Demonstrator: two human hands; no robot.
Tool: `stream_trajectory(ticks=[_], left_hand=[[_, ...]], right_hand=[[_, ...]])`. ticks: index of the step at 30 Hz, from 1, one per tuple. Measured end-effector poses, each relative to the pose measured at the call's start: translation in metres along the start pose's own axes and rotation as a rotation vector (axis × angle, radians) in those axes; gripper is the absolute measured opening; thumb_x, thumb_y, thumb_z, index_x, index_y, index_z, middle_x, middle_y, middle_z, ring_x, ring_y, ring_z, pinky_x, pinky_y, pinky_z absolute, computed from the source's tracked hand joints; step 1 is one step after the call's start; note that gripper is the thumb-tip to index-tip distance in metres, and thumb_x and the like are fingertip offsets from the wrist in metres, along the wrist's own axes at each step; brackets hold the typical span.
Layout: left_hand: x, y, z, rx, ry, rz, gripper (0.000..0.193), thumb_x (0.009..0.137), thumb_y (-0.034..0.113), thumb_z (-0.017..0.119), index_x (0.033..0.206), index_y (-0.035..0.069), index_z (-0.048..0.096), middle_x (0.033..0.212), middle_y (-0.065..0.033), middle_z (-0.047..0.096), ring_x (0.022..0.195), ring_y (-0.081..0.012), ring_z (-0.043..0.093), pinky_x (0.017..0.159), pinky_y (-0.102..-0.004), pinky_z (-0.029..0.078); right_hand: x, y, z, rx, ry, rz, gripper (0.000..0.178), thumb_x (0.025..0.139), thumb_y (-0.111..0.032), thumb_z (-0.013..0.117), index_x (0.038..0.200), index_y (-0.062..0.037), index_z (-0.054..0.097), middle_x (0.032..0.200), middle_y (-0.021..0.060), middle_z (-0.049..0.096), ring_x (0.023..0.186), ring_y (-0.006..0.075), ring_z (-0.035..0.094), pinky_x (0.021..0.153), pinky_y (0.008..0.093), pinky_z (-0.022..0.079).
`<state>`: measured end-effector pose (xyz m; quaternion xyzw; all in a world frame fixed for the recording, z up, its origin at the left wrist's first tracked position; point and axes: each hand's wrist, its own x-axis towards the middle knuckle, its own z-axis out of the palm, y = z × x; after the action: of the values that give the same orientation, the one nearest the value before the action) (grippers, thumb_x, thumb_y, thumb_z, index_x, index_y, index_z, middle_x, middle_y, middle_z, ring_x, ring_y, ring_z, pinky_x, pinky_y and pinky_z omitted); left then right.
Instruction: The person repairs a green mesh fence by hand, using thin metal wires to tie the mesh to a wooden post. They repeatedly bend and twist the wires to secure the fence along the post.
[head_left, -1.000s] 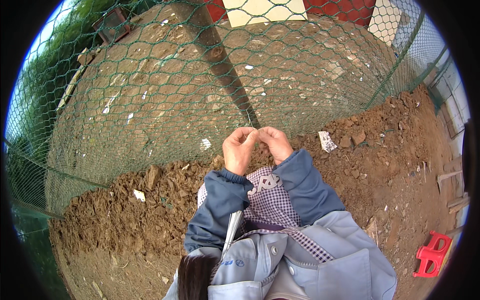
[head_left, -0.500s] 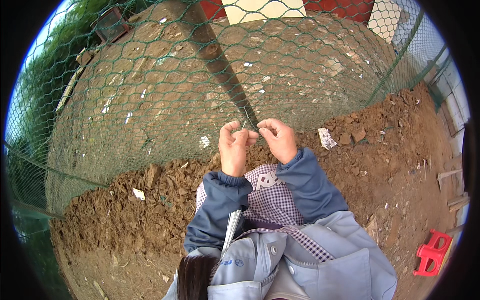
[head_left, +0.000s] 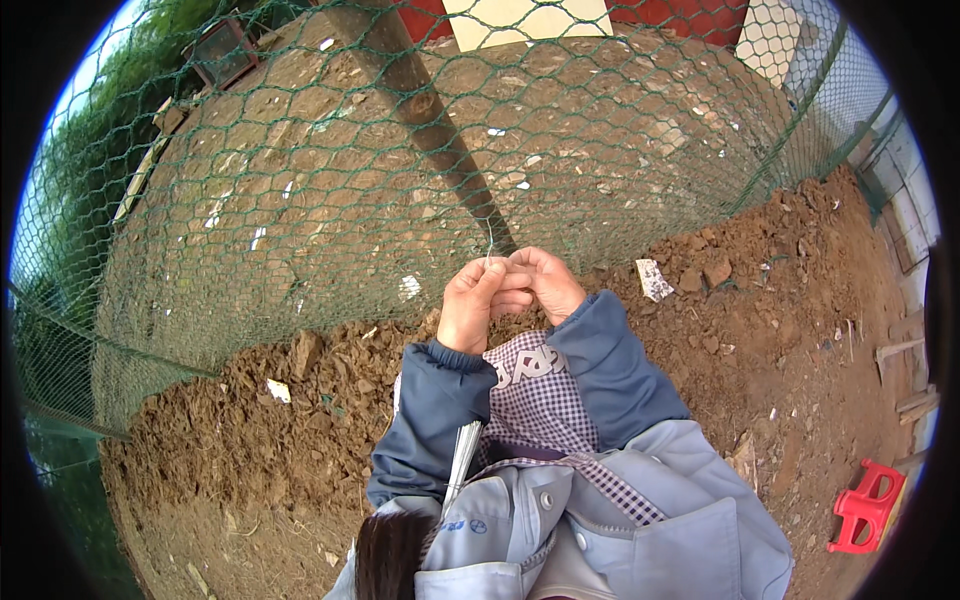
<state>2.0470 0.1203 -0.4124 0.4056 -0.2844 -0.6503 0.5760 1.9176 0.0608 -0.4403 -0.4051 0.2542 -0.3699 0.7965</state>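
A thin pale wire rises from my fingers in front of the foot of a wooden post. Thumb and fingers of my left hand are pinched on the wire. My right hand meets it from the right, its fingertips closed against the left ones; the wire's lower end is hidden among the fingers. Green netting spreads across the post and beyond both hands. A bundle of similar straight wires sticks up at my chest, beside my left sleeve.
Heaped brown soil runs along the foot of the netting, with white shards such as one broken piece on it. A red plastic stool stands at the far right. Boards lie along the right edge.
My two hands have come together, the fingertips now touching where a gap showed before. The left fingers have closed further around the wire.
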Motion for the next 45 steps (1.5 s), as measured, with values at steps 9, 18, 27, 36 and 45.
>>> stream_trajectory(ticks=[9, 18, 27, 36, 45], left_hand=[[0.004, -0.011, 0.000, 1.300, 0.507, 0.650, 0.009, 0.085, 0.017, 0.056, 0.088, 0.009, 0.059, 0.060, -0.0143, 0.059, 0.055, -0.0309, 0.059, 0.048, -0.0386, 0.045], [0.002, -0.017, 0.006, 1.539, 0.489, 0.520, 0.013, 0.086, 0.022, 0.052, 0.084, 0.010, 0.057, 0.058, -0.0170, 0.059, 0.055, -0.0354, 0.059, 0.050, -0.0447, 0.046], [-0.004, -0.015, 0.005, 1.328, 0.324, 0.423, 0.015, 0.082, 0.017, 0.053, 0.087, 0.005, 0.059, 0.060, -0.0129, 0.061, 0.059, -0.0319, 0.061, 0.055, -0.0408, 0.047], [-0.010, -0.014, 0.010, 1.184, 0.236, 0.371, 0.020, 0.082, 0.020, 0.055, 0.095, 0.008, 0.063, 0.064, -0.0165, 0.060, 0.062, -0.0337, 0.061, 0.059, -0.0417, 0.048], [-0.006, -0.010, 0.001, 0.802, 0.264, 0.250, 0.026, 0.086, 0.018, 0.054, 0.109, 0.007, 0.057, 0.074, -0.0095, 0.063, 0.062, -0.0196, 0.060, 0.055, -0.0294, 0.047]], right_hand=[[0.011, -0.005, 0.018, -0.438, 0.254, -0.366, 0.011, 0.084, -0.011, 0.061, 0.088, -0.0015, 0.056, 0.074, -0.0011, 0.057, 0.064, 0.0045, 0.051, 0.056, 0.0193, 0.042], [0.026, 0.015, 0.012, -0.414, 0.245, -0.360, 0.009, 0.083, -0.006, 0.059, 0.090, -0.0001, 0.056, 0.076, 0.0019, 0.059, 0.070, 0.0079, 0.055, 0.062, 0.0226, 0.046], [0.017, 0.014, 0.013, -0.507, 0.287, -0.352, 0.011, 0.086, -0.002, 0.053, 0.097, 0.0008, 0.053, 0.082, 0.0031, 0.059, 0.073, 0.0091, 0.057, 0.064, 0.0234, 0.048], [0.003, -0.015, 0.012, -1.198, 0.493, -0.736, 0.019, 0.075, 0.001, 0.057, 0.094, -0.0050, 0.058, 0.082, 0.0127, 0.060, 0.071, 0.0282, 0.060, 0.062, 0.0357, 0.049], [0.003, -0.035, -0.002, -1.240, 0.494, -1.065, 0.019, 0.075, 0.001, 0.060, 0.092, -0.0057, 0.057, 0.082, 0.0112, 0.059, 0.073, 0.0289, 0.059, 0.062, 0.0354, 0.048]])
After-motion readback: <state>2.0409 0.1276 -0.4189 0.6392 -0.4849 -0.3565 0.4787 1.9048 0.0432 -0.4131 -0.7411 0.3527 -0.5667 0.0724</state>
